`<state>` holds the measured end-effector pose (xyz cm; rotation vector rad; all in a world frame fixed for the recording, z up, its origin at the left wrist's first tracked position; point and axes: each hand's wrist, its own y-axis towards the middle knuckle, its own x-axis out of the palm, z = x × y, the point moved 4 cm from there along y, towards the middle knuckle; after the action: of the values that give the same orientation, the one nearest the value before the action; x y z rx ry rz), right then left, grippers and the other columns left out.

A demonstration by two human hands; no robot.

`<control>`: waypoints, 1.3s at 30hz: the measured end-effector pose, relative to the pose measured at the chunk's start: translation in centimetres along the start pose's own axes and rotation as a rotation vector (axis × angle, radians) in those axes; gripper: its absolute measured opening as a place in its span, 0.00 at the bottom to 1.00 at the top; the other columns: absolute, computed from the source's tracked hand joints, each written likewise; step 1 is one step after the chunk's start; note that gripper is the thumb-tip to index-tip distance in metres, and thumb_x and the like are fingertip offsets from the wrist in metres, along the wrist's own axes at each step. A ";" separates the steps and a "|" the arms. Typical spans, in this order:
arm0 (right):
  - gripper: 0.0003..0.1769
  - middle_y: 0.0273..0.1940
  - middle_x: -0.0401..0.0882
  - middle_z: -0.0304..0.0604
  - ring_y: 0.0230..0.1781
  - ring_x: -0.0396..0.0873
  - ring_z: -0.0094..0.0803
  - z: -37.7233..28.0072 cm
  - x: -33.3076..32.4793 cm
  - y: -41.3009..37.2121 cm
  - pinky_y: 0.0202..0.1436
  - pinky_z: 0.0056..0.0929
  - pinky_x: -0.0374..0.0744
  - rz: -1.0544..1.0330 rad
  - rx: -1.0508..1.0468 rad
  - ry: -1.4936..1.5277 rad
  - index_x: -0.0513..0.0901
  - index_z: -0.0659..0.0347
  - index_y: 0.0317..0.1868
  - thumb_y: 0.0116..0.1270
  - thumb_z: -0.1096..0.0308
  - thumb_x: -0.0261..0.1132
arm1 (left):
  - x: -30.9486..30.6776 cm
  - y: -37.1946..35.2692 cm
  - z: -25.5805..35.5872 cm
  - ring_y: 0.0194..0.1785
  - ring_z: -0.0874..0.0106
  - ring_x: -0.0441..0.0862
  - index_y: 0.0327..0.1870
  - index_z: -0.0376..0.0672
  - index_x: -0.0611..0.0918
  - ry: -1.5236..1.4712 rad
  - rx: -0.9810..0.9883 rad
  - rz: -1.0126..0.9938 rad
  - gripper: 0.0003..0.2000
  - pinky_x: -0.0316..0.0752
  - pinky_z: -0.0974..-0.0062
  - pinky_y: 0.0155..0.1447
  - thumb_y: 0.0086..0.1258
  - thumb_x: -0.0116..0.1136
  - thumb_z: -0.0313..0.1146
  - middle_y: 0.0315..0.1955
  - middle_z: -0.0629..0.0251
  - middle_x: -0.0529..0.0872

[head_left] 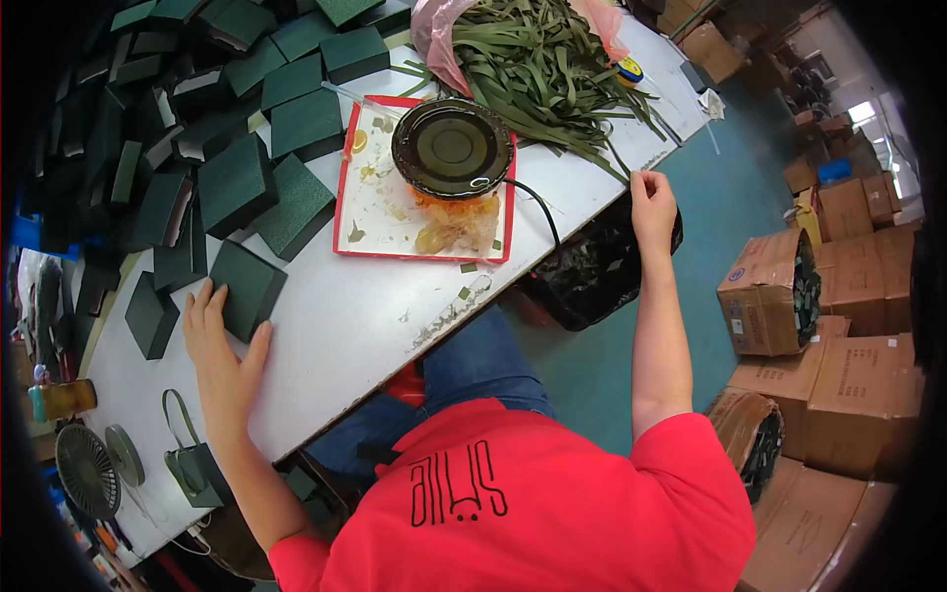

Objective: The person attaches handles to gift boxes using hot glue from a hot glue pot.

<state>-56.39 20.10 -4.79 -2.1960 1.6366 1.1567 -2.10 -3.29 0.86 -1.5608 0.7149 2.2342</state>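
Observation:
My left hand lies with fingers spread on a dark green box near the table's front left. Away to the right, my right hand is closed at the table's front edge, its fingertips pinching the end of a green ribbon. That ribbon runs up to a large heap of green ribbons lying on pink plastic. Between my hands, a round black hot pot stands on a red-rimmed white tray stained with glue.
Many green boxes are piled at the back left. A small green box with a ribbon handle and a fan stand at the lower left. Below the table edge hangs a black bag; cartons fill the right.

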 end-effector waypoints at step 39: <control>0.11 0.37 0.84 0.45 0.27 0.80 0.22 -17.7 -2.4 -14.0 0.27 0.17 0.75 -0.854 0.058 0.806 0.79 0.70 0.51 0.69 0.79 0.63 | -0.6 -1.2 4.8 0.77 0.47 0.55 0.70 0.43 0.68 -0.275 0.230 -0.210 0.50 0.56 0.55 0.77 0.36 0.79 0.29 0.71 0.57 0.69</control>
<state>-35.94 17.55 4.71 -3.0021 0.6213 -0.0190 -4.97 0.46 2.45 -1.1370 0.6654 2.0731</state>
